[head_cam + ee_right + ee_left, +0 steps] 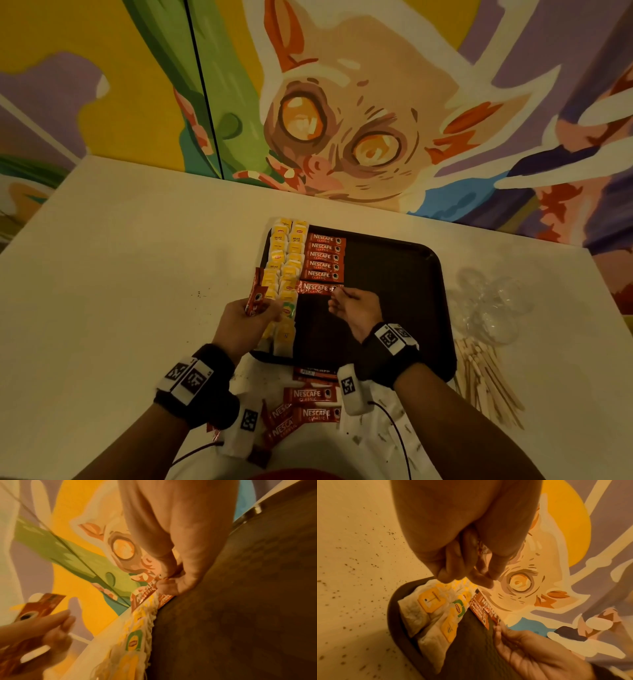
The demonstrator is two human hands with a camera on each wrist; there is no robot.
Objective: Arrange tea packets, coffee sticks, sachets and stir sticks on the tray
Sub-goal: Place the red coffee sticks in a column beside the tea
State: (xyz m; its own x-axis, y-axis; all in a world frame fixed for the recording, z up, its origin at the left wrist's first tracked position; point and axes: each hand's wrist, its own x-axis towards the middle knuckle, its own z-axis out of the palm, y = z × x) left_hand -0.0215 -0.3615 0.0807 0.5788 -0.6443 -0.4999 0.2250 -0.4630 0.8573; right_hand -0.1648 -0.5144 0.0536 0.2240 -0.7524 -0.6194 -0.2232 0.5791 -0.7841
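At frame centre the right hand (354, 310) is pinching a stick (318, 287), likely extending the tray (404, 270) row; the left hand (245, 320) is gripping spare sticks (256, 297) ready.

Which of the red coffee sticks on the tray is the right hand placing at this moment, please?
The nearest stick in the column, the sixth coffee stick, pinched at its right end by the right hand. The five sticks behind it lie untouched.

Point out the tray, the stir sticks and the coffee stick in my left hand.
tray (394, 274), head view, bare floor.
stir sticks (486, 380), head view, middle of the pile.
coffee stick in left hand (256, 294), head view, red wrapper's middle.
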